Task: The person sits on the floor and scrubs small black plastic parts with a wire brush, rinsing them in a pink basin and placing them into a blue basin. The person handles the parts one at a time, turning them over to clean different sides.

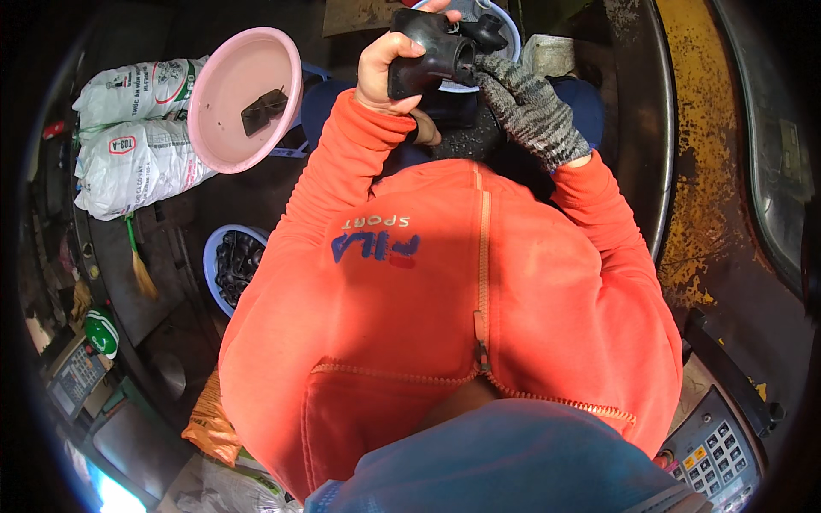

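My bare left hand (382, 70) grips a black plastic pipe fitting (425, 53) with wide round openings, the thumb lying over its top. My right hand (534, 111), in a grey knitted glove, is closed by the fitting's right-hand opening, fingertips at the rim. Whatever those fingers pinch is hidden or too small to name. Just behind, a blue-rimmed basin (515, 38) has another black fitting (484, 32) in it. Below the hands, a dark surface (466, 141) over my lap is sprinkled with small pale bits.
At the left a pink basin (202, 103) holds a dark flat piece (264, 111). Stuffed white sacks (145, 162) stand beside it. A blue tub (210, 272) contains several black parts. Rust-marked yellow machinery (697, 171) borders the right side, near a grey block (548, 55) and a keypad panel (714, 453).
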`<action>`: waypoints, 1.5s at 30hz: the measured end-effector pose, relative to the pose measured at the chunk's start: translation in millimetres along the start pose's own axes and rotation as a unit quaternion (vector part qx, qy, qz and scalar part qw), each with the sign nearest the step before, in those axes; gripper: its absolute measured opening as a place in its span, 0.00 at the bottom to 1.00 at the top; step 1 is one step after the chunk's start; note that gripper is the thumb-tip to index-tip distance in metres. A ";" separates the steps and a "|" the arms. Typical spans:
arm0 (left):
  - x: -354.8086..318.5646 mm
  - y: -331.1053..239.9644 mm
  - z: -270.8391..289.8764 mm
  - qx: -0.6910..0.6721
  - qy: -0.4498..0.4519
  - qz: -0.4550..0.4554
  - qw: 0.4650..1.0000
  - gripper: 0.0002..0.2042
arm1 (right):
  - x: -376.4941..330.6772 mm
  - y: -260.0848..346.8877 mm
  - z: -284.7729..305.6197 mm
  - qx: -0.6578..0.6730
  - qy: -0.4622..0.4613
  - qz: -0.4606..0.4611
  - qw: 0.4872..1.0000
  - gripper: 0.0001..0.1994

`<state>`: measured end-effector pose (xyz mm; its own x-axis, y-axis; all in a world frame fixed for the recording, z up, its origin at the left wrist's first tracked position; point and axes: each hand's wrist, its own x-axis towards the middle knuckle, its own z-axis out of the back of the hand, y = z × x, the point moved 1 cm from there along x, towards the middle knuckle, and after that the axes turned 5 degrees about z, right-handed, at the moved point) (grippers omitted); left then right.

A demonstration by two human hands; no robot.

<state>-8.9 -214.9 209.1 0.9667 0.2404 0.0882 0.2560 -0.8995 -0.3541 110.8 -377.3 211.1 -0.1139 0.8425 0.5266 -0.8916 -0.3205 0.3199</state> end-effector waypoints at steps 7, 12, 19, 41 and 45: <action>2.4 -1.2 -4.7 0.164 -0.047 -0.124 0.978 0.41 | -2.7 9.4 -4.8 -0.077 -0.009 0.026 0.997 0.21; 5.7 -3.5 -6.5 0.385 0.046 -0.179 0.904 0.41 | 11.3 22.9 9.2 0.012 -0.017 -0.014 1.000 0.24; 9.5 -8.3 -21.5 0.602 0.119 -0.420 0.669 0.37 | 27.9 43.0 47.5 0.646 0.014 -0.414 0.641 0.12; -13.5 28.0 -6.4 0.299 0.001 -0.240 0.924 0.55 | 40.8 -7.9 34.7 0.117 0.041 -0.178 0.976 0.15; -15.6 21.9 11.4 -0.092 0.090 0.114 0.985 0.35 | 40.4 -5.5 36.3 -0.156 0.062 0.044 0.985 0.15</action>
<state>-18.4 -234.2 189.3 0.9803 -0.0292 0.1952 0.0127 -0.9777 -0.2098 127.0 -357.2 259.1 -0.2327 0.8701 0.4345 -0.9649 -0.2626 0.0092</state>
